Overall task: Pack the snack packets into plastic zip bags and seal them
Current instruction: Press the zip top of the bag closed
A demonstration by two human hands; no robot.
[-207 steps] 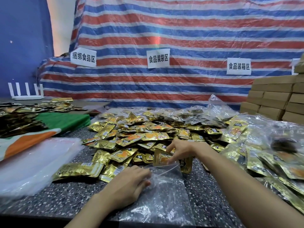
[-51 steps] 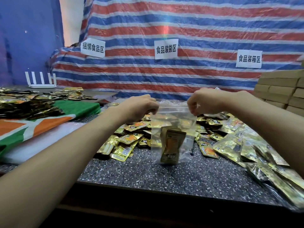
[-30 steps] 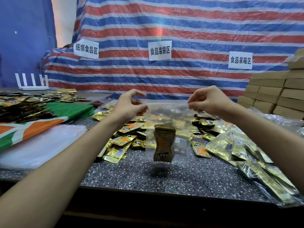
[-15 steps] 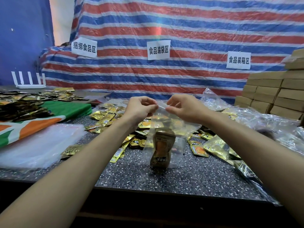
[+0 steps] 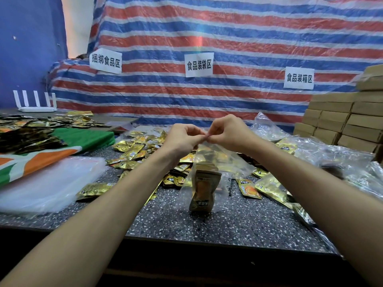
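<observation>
Two bare hands meet in mid-air, the left hand (image 5: 182,139) and right hand (image 5: 226,133) each pinching the top edge of a thin, clear, crinkly zip bag (image 5: 228,160), curled fingertips touching. The bag hangs down to the speckled stone-look table (image 5: 207,224), with a glossy brown-and-gold snack packet (image 5: 204,189) upright inside. Sealing looks underway, probably near its end for this bag. Much seems left: a heap of shiny gold loose packets (image 5: 134,150) lies behind, beside a soft stack of empty bags (image 5: 47,183) at left. Filled bags (image 5: 331,158) and flat cardboard boxes (image 5: 342,121) sit at right.
</observation>
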